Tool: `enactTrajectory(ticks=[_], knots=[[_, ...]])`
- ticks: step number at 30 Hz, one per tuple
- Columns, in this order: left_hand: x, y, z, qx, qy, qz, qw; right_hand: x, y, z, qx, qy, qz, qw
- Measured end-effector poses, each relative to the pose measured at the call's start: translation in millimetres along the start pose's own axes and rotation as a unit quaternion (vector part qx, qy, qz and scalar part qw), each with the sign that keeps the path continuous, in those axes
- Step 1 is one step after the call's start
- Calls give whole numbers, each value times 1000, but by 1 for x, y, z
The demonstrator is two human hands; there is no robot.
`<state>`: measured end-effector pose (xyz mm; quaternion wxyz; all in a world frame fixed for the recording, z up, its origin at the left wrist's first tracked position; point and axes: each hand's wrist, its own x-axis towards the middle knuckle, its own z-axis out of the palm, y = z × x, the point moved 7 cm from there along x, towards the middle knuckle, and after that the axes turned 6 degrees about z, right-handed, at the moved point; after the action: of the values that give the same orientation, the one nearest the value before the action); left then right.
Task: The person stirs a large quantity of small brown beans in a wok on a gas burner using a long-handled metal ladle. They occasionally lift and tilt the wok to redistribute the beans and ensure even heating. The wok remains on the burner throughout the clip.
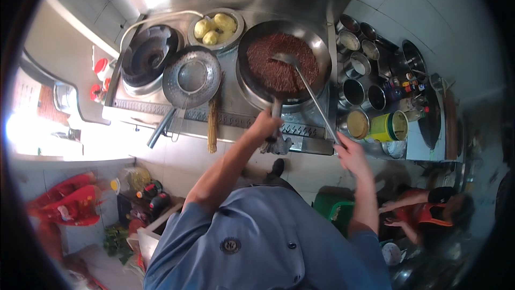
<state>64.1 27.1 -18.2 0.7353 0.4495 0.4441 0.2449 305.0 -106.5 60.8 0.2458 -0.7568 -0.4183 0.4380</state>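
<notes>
My left hand (pixel 267 124) grips the handle of a wok (pixel 246 36) on the right burner of the steel range. Small reddish-brown pieces, possibly peanuts or beans, (pixel 265 67) cover much of the wok's inside. My right hand (pixel 353 154) is closed around the far end of a long-handled metal ladle or wok spatula (pixel 312 93). Its head rests among the pieces near the middle of the wok. Beneath my left hand a grey cloth (pixel 277 146) hangs at the range's front edge.
Left of the wok are a perforated strainer (pixel 173 85), a bamboo wok brush (pixel 213 129), a basin (pixel 240 28) of peeled potatoes (pixel 213 28) and a second wok (pixel 132 59). Metal seasoning pots (pixel 357 65) and a yellow-green tin (pixel 380 127) stand right. Behind, at right, is another person (pixel 426 213).
</notes>
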Motion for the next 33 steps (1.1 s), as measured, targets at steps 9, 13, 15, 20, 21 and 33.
enactTrajectory(ticks=[9,13,15,20,21,33], knots=[[6,1,5,7,-3,113,994,15,0,-9,-21,-144,45,988],[-40,-38,3,75,16,-9,997,25,14,4,-6,-27,40,999],[-44,-33,-1,71,23,-17,997,18,13,3,0,-13,16,1000],[-10,3,-1,13,-13,13,1000,3,5,1,-7,-42,51,998],[-8,9,-1,-15,-6,43,999,-1,1,-1,8,-55,62,997],[-8,22,2,33,-9,122,992,12,6,-13,24,-124,46,991]])
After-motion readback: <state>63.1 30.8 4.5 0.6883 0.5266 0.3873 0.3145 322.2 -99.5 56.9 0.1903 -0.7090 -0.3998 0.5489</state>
